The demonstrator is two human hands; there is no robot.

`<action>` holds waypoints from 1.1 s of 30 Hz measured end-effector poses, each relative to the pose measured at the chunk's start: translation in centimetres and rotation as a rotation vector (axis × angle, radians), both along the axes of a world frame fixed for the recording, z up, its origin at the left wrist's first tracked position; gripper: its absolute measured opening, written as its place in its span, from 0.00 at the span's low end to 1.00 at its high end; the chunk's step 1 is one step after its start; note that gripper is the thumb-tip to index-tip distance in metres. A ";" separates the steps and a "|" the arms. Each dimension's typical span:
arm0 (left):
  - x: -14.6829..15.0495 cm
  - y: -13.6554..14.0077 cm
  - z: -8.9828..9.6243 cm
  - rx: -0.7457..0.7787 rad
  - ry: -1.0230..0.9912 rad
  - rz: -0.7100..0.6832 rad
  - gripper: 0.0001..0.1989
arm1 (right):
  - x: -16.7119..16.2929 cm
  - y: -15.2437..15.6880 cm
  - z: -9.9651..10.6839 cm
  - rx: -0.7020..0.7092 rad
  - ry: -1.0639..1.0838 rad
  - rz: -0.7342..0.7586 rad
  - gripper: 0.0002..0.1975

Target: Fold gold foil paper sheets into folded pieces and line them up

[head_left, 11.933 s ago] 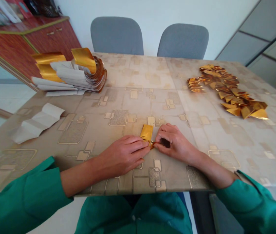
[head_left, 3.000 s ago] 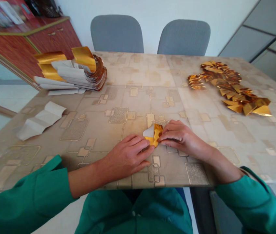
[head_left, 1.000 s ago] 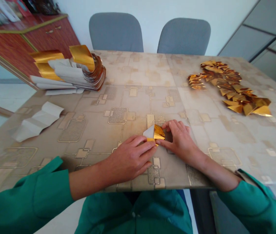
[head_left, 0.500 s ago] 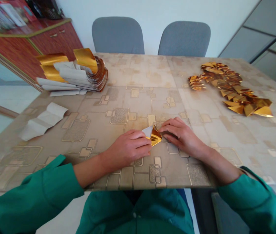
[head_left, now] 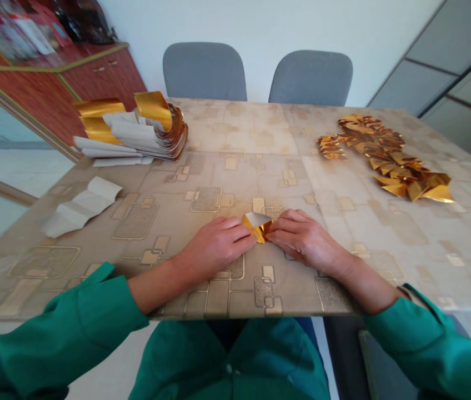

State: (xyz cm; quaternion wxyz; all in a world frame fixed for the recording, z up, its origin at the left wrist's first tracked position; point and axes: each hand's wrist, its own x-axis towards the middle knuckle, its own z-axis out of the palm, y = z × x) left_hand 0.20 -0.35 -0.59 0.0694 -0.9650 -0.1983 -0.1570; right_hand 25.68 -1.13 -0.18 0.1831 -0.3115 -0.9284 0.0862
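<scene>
Between my two hands, just above the table near its front edge, is a small folded piece of gold foil paper (head_left: 257, 222) with a whitish back side showing on top. My left hand (head_left: 221, 243) pinches its left end, fingers closed. On its right end my right hand (head_left: 304, 239) is closed too, thumb and fingertips together. The fingertips hide parts of the folds. At the right lies a winding row of folded gold paper pieces (head_left: 385, 150). A bent stack of gold and white paper sheets (head_left: 135, 133) lies at the far left.
One loose creased sheet, pale side up (head_left: 83, 206), lies on the left of the patterned tablecloth (head_left: 244, 166). Two grey chairs (head_left: 204, 72) stand behind the table against the wall. A reddish wooden cabinet (head_left: 98, 78) with items on top is at the back left.
My right fingers have closed onto the right end of the gold paper. The paper has turned, with its whitish side now across the top. The view has shifted slightly.
</scene>
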 end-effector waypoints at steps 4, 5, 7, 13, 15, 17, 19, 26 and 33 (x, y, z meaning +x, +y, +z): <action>0.5 -0.6 -0.4 0.012 0.005 0.011 0.12 | -0.4 0.2 -0.4 -0.086 0.125 -0.047 0.09; 0.7 -0.8 -0.5 0.008 0.007 0.020 0.12 | -0.5 0.2 -0.5 -0.103 0.139 -0.073 0.08; 0.8 -1.1 -0.7 0.001 0.014 0.041 0.12 | -0.9 0.1 -0.6 -0.122 0.145 -0.130 0.08; 0.5 -1.0 -0.4 -0.052 0.009 0.022 0.11 | -1.4 -0.1 -0.8 -0.101 0.141 -0.295 0.05; 0.4 -0.7 -0.3 -0.057 -0.007 0.011 0.11 | -1.2 0.0 -0.8 -0.084 0.130 -0.294 0.05; 0.3 -0.4 -0.3 -0.053 -0.026 0.002 0.11 | -1.0 0.0 -0.7 -0.038 0.104 -0.276 0.05; 0.3 -0.2 -0.2 -0.050 -0.039 0.002 0.11 | -0.8 0.0 -0.6 0.022 0.067 -0.247 0.06; 0.4 -0.3 -0.3 0.003 -0.025 0.058 0.12 | -0.9 0.1 -0.2 0.156 -0.074 -0.174 0.10; 0.2 0.0 -0.7 0.078 -0.021 0.076 0.12 | -1.0 0.1 -0.1 0.109 -0.056 -0.137 0.10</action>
